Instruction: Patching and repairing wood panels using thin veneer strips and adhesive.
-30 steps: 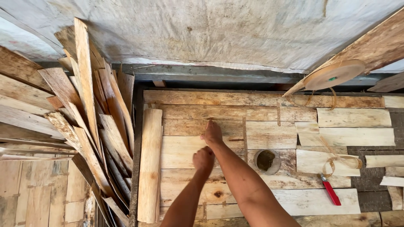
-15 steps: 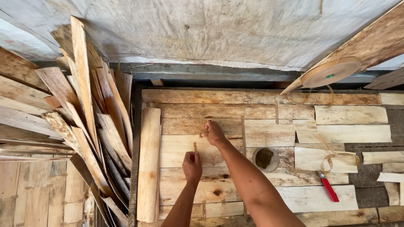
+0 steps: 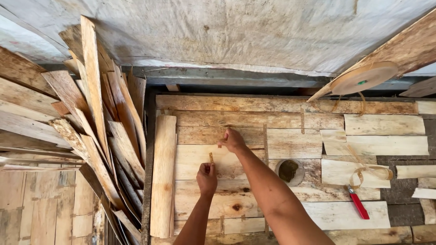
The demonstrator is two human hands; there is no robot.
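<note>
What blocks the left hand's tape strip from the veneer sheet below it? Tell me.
Nothing visible does. The left hand pinches a short brown tape strip directly over the pale wooden veneer sheet; the right hand presses the sheets farther up, clear of it.

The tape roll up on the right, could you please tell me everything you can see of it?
The tape roll is a flat, wide disc of tan, paper-like strip wound tightly, with a small green core at its centre. It sits tilted on a sloping plank at the upper right. A loose end hangs down from it and curls over the veneer sheets below. Neither hand touches it; both are far to its lower left.
</note>
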